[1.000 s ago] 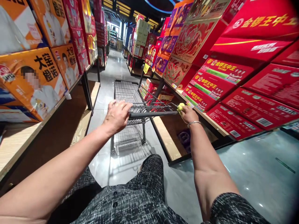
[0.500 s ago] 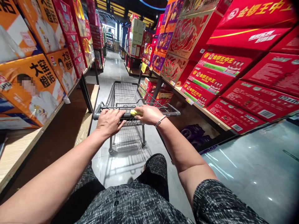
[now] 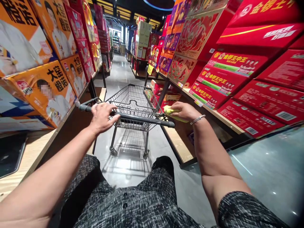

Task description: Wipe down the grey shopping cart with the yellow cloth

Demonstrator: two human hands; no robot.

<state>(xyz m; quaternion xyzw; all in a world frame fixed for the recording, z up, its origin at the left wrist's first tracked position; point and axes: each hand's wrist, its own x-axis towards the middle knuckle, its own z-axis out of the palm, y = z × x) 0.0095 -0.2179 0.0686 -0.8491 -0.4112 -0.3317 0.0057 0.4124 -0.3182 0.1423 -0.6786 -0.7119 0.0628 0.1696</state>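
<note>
A grey wire shopping cart [image 3: 140, 98] stands in front of me, its handle bar [image 3: 142, 119] slanting down to the right. My left hand [image 3: 103, 117] is curled over the left part of that bar, thumb toward the middle. Beyond the bar's right end, my right hand [image 3: 184, 110] grips a crumpled yellow-green cloth [image 3: 169, 110], part of which hangs under the fingers. The cloth is close to the cart's right rear corner; whether it touches the wire I cannot tell. No goods show in the basket.
Orange drink cartons [image 3: 47, 91] are stacked on the left wooden shelf [image 3: 14, 186]. Red boxes [image 3: 211, 79] and patterned gold boxes [image 3: 196, 34] fill the right shelf. The tiled aisle floor [image 3: 118, 66] runs ahead between them. A dark flat panel [image 3: 11, 155] lies at lower left.
My right hand has moved right with the cloth, from mid-handle to past its right end. The cart has turned, its handle now slanting. My left hand has shifted slightly left.
</note>
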